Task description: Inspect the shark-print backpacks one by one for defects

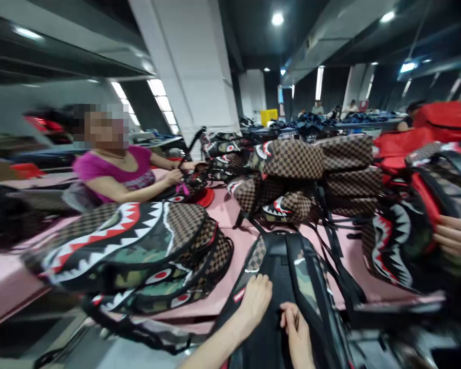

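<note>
A backpack (pixel 280 277) lies in front of me with its black back panel and shoulder straps facing up; camouflage and brown check cloth shows along the straps. My left hand (pixel 256 300) is closed over the backpack's left strap, knuckles up. Above the lower middle of the black panel, my right hand (pixel 296 330) has its fingers curled in and the thumb against them. Whatever it pinches, if anything, is hidden. A small red label (pixel 238 295) shows just left of my left hand.
Stacked shark-mouth backpacks (pixel 138 251) lie to the left on the pink table (pixel 218 210). More checked backpacks (pixel 292 159) are piled ahead. A co-worker (pixel 115 171) handles a bag at the far left side. Another person's hand (pixel 457 236) holds a backpack (pixel 395 241) at right.
</note>
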Demonstrator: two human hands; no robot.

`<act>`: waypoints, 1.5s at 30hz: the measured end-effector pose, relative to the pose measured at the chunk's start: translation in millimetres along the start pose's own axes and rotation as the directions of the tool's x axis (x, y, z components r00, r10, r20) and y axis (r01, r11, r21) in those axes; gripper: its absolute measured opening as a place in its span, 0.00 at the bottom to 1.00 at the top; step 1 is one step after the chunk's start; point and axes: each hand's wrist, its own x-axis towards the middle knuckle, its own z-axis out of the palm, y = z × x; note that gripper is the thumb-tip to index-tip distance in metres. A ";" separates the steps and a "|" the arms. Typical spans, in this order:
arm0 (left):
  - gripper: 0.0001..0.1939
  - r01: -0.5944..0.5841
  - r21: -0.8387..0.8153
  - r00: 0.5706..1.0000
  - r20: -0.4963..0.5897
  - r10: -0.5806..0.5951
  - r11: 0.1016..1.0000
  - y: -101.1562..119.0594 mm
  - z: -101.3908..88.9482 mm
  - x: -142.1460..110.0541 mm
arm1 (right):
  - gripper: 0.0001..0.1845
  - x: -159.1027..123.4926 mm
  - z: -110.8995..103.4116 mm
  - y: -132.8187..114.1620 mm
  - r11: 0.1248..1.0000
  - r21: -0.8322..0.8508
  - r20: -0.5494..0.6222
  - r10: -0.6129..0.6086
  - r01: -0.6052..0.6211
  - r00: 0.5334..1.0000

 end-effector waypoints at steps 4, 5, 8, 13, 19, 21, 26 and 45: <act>0.16 0.178 0.022 0.982 -0.067 -0.176 0.984 -26.4 1.2 22.9 | 0.19 51.2 -33.0 2.8 0.913 -0.291 0.201 -0.234 0.286 0.951; 0.15 0.176 0.006 0.982 -0.076 -0.175 0.984 -27.9 2.2 34.1 | 0.19 68.0 -43.5 -1.4 0.884 -0.344 0.193 -0.263 0.316 0.945; 0.15 0.109 -0.060 0.989 -0.095 -0.114 0.992 -25.0 6.1 74.2 | 0.19 120.9 -69.7 -18.2 0.771 -0.560 0.074 -0.317 0.303 0.946; 0.25 -0.014 -0.156 0.997 -0.083 0.001 0.988 -24.9 5.3 112.4 | 0.20 189.1 -67.3 -46.7 0.437 -0.729 0.430 -0.305 0.527 0.849; 0.04 -0.060 -0.203 0.974 -0.227 0.012 0.977 -12.1 26.8 44.5 | 0.17 153.8 -60.8 -45.9 0.301 -0.627 0.681 -0.236 0.718 0.693; 0.07 -0.120 -0.242 0.972 -0.226 0.064 0.963 -6.0 37.6 16.8 | 0.17 124.1 -70.8 -39.7 0.209 -0.601 0.733 -0.239 0.771 0.636; 0.14 -0.258 -0.329 0.947 -0.272 0.171 0.908 -3.5 56.9 -10.8 | 0.22 78.7 -86.4 -25.8 0.176 -0.599 0.731 -0.279 0.781 0.623; 0.11 -0.374 -0.359 0.862 -0.475 0.177 0.855 -15.7 52.8 5.7 | 0.22 79.0 -80.6 -8.1 0.221 -0.697 0.612 -0.311 0.682 0.727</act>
